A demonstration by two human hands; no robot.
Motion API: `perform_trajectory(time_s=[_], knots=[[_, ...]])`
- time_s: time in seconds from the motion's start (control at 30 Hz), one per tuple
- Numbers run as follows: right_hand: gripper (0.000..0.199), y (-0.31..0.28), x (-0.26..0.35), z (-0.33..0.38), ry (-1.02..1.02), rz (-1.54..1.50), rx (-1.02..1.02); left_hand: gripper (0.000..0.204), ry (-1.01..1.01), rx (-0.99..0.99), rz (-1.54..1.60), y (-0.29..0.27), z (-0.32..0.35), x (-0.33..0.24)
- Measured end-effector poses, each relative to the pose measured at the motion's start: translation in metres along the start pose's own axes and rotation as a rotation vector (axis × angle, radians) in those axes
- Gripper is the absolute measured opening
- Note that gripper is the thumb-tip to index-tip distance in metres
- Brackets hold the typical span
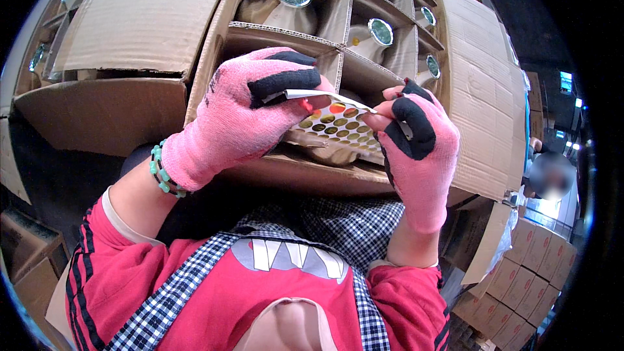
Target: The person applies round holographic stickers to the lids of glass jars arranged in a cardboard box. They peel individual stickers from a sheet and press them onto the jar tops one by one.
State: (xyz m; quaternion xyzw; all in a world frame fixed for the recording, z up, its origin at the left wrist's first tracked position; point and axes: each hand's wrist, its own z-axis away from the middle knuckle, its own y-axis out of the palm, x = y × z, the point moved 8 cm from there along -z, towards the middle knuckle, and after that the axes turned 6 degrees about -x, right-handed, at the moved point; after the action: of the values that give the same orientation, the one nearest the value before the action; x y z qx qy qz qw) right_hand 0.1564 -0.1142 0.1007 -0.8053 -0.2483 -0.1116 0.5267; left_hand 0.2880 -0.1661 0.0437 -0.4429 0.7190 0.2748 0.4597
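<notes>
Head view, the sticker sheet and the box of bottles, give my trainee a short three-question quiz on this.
1. True or false: both hands wear pink gloves with black patches.
2. Which hand pinches the sticker sheet at its upper edge? A left hand B right hand
3. Fill in: the capped bottles stand in a cardboard box split by ____ dividers.

Key: 1 true. 2 A. 3 cardboard.

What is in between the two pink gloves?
A sheet of round gold stickers, in the head view. The left hand pinches its top edge; the right hand touches its right end.
</notes>
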Motion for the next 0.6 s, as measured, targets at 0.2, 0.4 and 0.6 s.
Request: perform_trajectory(time_s=[0.2, 0.4, 0.6], knots=[[0.013, -0.003, 0.004, 0.003, -0.010, 0.059, 0.016, 0.018, -0.024, -0.016, -0.020, -0.003, 0.002, 0.002], [0.019, -0.007, 0.017, -0.002, -0.046, 0.090, -0.043, 0.016, -0.096, -0.129, 0.148, -0.007, 0.004, 0.012], [0.015, -0.005, 0.006, 0.002, 0.079, 0.013, -0.022, 0.015, 0.029, -0.062, 0.061, -0.004, 0.002, 0.004]])
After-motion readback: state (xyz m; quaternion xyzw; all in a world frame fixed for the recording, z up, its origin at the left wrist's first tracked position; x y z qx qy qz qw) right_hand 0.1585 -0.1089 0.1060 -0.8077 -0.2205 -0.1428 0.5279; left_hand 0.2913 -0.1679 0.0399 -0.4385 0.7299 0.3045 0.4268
